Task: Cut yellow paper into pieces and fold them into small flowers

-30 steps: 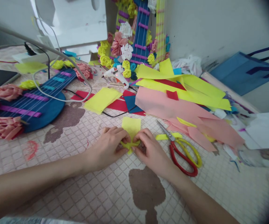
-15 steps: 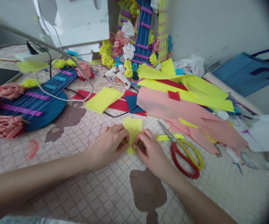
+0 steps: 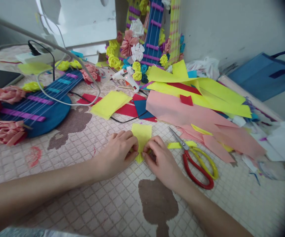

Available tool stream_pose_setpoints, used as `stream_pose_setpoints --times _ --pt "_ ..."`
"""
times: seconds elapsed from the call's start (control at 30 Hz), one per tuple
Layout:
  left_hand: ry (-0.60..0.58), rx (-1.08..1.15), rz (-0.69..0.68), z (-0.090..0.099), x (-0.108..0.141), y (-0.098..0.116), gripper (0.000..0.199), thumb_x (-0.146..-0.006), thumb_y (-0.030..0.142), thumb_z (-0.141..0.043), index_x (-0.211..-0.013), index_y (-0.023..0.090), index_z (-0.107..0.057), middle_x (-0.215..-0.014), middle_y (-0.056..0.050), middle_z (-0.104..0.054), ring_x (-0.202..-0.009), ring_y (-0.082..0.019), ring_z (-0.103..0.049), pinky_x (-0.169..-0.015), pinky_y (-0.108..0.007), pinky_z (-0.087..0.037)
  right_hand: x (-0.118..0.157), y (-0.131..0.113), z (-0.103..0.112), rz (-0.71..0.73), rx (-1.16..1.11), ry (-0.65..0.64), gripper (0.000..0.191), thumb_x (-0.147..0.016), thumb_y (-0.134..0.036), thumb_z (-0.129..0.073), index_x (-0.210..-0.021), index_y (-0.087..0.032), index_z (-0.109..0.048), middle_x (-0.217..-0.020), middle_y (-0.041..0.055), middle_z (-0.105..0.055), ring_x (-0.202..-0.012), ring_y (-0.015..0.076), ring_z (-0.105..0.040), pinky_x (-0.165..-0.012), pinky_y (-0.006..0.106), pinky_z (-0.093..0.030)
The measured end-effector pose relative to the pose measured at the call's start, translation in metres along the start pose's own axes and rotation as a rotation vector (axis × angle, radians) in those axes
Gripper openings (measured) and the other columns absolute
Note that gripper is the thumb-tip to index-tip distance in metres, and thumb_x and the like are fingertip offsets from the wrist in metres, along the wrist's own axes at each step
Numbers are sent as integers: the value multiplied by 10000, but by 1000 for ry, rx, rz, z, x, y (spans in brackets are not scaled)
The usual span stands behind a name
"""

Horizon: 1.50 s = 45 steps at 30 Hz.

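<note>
A small yellow crepe paper piece lies on the quilted cloth, its near end gathered to a point. My left hand pinches its left side, fingers curled and closed. From the right, my right hand pinches the opposite side near the same end. The fingertips of both hands nearly meet over the paper and partly cover it. Just right of my right hand lie scissors with one red and one yellow handle, over a thin yellow strip.
A stack of yellow paper squares lies beyond my hands. A glue gun rests behind it. Pink sheets and yellow sheets pile at right. A flower-trimmed blue paper guitar lies left, under a looping white cable.
The view has shifted slightly, so things at right appear a little further right. Both hands keep their pinch on the yellow paper, with hardly any movement.
</note>
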<state>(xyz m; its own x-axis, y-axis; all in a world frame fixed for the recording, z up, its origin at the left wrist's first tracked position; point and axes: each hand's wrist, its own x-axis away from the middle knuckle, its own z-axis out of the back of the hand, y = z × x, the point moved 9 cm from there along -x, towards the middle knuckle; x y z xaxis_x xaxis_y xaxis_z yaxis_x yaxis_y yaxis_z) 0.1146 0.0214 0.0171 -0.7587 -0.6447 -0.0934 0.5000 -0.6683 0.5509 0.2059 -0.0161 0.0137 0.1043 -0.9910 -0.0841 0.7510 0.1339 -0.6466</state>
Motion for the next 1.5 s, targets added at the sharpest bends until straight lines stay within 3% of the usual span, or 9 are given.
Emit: stream_pose_setpoints --times 0.37,0.77,0.97,1.17,1.3,1.5 --pt "-18 -68 29 -1 -1 2 83 -832 137 -465 -789 164 -530 -870 -46 -542 -820 -196 -504 -737 -354 -396 0 0 -1 -8 27 7 130 -820 -84 -494 -787 -208 -474 -867 33 -475 -774 174 -507 -672 319 -437" --pt "-47 -25 19 -5 2 -1 88 -858 191 -496 -842 183 -582 -930 -45 -545 -927 -225 -503 -780 -382 -361 2 -2 -4 27 2 -29 103 -822 -104 -529 -854 -200 -509 -944 52 -477 -903 200 -506 -795 368 -449" --pt "-82 -34 9 -5 3 -1 96 -800 186 -566 -895 191 -576 -986 -45 -546 -962 -235 -500 -791 -383 -352 4 -4 -4 28 9 -76 194 -760 -147 -623 -902 -204 -503 -980 54 -467 -951 217 -497 -831 386 -448" --pt "-90 -61 14 -4 3 2 90 -855 253 -523 -900 189 -569 -981 -45 -547 -946 -227 -497 -787 -377 -350 7 -3 0 18 -9 -139 345 -700 -212 -727 -955 -205 -495 -1042 55 -462 -1001 226 -485 -867 390 -442" --pt "-54 -144 35 -6 4 4 153 -852 317 -537 -903 175 -562 -972 -67 -543 -954 -252 -481 -768 -376 -352 6 -5 0 73 -84 -190 155 -846 -165 -565 -983 -209 -509 -1046 52 -467 -985 189 -500 -871 354 -440" --pt "-4 -142 39 -8 5 5 151 -806 296 -595 -897 183 -554 -968 -52 -542 -933 -248 -479 -758 -380 -336 2 5 3 37 -81 5 183 -815 -31 -494 -875 -203 -481 -944 38 -461 -879 176 -497 -778 322 -447"
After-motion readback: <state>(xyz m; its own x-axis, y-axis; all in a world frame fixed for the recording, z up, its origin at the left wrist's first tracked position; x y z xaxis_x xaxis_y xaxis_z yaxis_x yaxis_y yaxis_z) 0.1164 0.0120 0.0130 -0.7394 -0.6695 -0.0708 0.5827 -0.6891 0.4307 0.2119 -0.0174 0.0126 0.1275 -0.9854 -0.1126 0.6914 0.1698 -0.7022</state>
